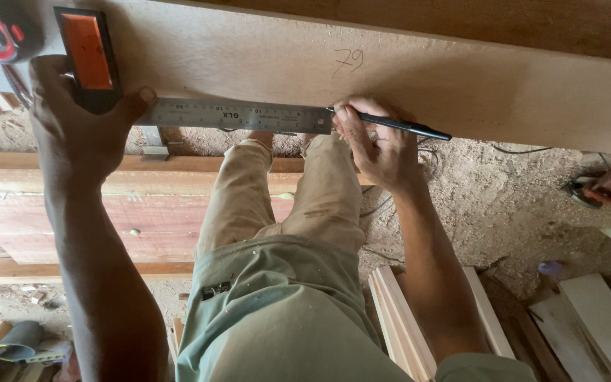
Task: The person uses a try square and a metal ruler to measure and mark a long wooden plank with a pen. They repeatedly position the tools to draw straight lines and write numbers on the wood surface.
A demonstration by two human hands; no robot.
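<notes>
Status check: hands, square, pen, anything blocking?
Left hand pins black-and-orange-handled steel square on pale wooden plank. Right hand holds black pen at blade's end. Nothing in the way.

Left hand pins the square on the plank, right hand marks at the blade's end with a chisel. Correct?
Not quite. The head view shows the right hand holding a black pen, not a chisel. The left hand does pin the square on the plank.
</notes>
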